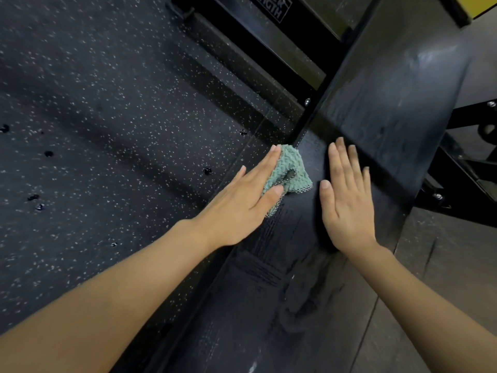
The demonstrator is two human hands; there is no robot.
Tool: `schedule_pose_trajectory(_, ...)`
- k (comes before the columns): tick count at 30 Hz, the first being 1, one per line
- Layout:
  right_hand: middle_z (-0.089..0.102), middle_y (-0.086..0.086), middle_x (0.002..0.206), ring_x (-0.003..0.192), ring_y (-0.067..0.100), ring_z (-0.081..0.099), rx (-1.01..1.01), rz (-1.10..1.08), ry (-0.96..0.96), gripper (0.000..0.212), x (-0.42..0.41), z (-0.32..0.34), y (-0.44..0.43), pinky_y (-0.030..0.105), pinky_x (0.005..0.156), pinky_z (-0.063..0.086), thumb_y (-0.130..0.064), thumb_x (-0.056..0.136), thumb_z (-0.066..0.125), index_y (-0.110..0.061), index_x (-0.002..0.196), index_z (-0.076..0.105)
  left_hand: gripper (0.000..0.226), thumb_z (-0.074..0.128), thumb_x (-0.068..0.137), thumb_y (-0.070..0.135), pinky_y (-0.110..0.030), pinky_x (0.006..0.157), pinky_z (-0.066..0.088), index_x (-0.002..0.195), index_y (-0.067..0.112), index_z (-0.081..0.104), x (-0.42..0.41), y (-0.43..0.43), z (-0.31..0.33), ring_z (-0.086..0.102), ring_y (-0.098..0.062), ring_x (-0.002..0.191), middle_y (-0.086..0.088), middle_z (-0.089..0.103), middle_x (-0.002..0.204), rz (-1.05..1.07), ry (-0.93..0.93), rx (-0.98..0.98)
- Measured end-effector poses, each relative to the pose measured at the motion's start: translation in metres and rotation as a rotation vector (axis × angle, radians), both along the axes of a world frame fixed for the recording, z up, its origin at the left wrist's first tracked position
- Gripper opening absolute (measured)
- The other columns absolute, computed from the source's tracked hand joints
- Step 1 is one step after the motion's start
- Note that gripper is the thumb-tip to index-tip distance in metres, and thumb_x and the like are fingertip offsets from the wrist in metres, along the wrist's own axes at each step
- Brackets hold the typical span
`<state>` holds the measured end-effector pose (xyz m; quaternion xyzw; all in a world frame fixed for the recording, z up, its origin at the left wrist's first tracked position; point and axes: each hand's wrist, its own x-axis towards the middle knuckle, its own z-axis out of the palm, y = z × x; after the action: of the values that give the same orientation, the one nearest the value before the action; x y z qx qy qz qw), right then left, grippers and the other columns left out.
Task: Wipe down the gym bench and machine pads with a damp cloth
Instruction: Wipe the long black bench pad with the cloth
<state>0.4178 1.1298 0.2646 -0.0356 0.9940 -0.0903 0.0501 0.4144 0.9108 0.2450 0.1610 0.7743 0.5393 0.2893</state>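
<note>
A long black padded bench (274,305) runs from the bottom middle up toward the right. Its upper pad (398,90) shows a damp sheen. A crumpled green cloth (290,170) lies on the bench's left edge near the gap between the two pads. My left hand (247,200) presses flat on the cloth, with the thumb over the cloth's lower part and the fingers extended. My right hand (347,197) lies flat on the pad just right of the cloth, palm down, fingers together, holding nothing.
Black rubber flooring with white speckles (107,117) fills the left side. A black steel machine frame (263,25) with white lettering stands beyond the bench. Frame bars and bolts (457,170) sit to the right of the bench. A yellow part (484,4) shows at the top right corner.
</note>
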Motion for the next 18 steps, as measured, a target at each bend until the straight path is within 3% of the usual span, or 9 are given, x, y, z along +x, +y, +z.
schedule_pose_trajectory(4, 0.006, -0.007, 0.165, 0.153, 0.011, -0.001, 0.002, 0.025, -0.018, 0.058, 0.026, 0.001, -0.011, 0.039, 0.123, 0.0, -0.036, 0.103, 0.02, -0.02, 0.158, 0.013, 0.063, 0.028, 0.107, 0.035, -0.017, 0.12, -0.008, 0.157, 0.03, -0.009, 0.009, -0.004, 0.002, -0.008, 0.026, 0.136, 0.025, -0.008, 0.161, 0.022, -0.02, 0.021)
schedule_pose_trajectory(18, 0.008, -0.009, 0.166, 0.153, 0.014, 0.004, -0.011, -0.034, -0.042, 0.057, 0.11, 0.004, -0.059, 0.04, 0.123, 0.0, -0.032, 0.103, 0.023, -0.019, 0.158, 0.014, 0.065, 0.031, 0.107, 0.028, -0.023, 0.123, -0.005, 0.154, 0.033, -0.014, 0.086, -0.046, 0.008, -0.006, 0.012, 0.146, 0.025, -0.011, 0.162, -0.009, 0.009, -0.015)
